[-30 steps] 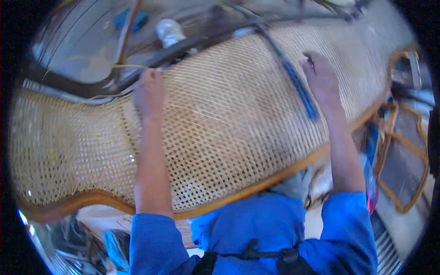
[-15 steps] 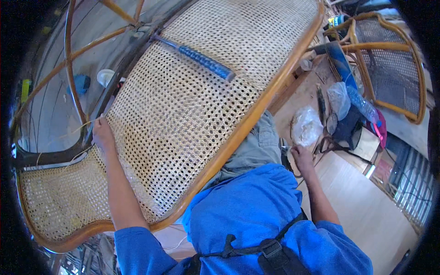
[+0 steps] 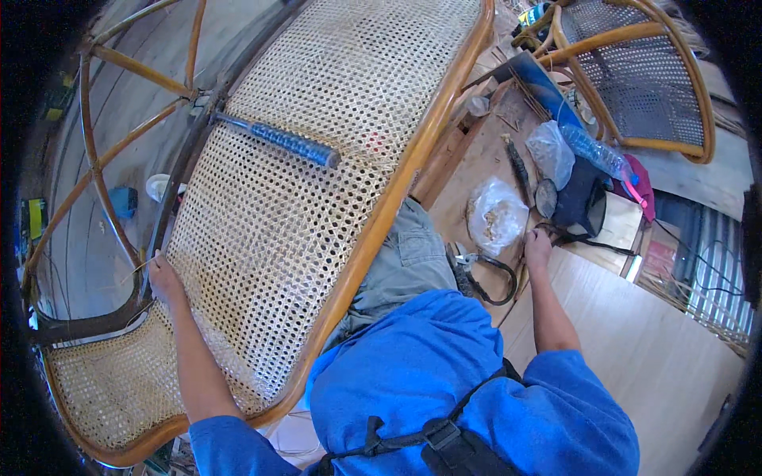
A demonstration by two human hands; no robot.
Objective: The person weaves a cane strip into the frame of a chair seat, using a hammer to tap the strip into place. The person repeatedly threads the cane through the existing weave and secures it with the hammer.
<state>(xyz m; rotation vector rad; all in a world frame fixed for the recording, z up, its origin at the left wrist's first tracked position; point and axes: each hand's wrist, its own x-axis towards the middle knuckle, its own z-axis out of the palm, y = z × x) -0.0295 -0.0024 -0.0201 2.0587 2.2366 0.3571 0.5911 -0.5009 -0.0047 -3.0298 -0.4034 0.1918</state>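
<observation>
1. Left hand (image 3: 164, 279): fingertips pinched on thin cane strand (image 3: 140, 267), at left edge of woven cane panel (image 3: 258, 210), which slants across the lap.
2. Right hand (image 3: 538, 251): beside clear bag (image 3: 498, 214); cannot tell if gripping.
3. Blue-handled tool (image 3: 294, 147) lies on panel.

Now, pinched at the left hand (image 3: 165, 279), a thin pale cane strand (image 3: 140, 268), poking out leftward! Spreading away rightward from that hand, a broad, pale, open-meshed cane panel (image 3: 278, 190), slanting, rimmed in glossy brown; and right at the right hand (image 3: 538, 252), a slender dark thing (image 3: 571, 236), partly hidden.
</observation>
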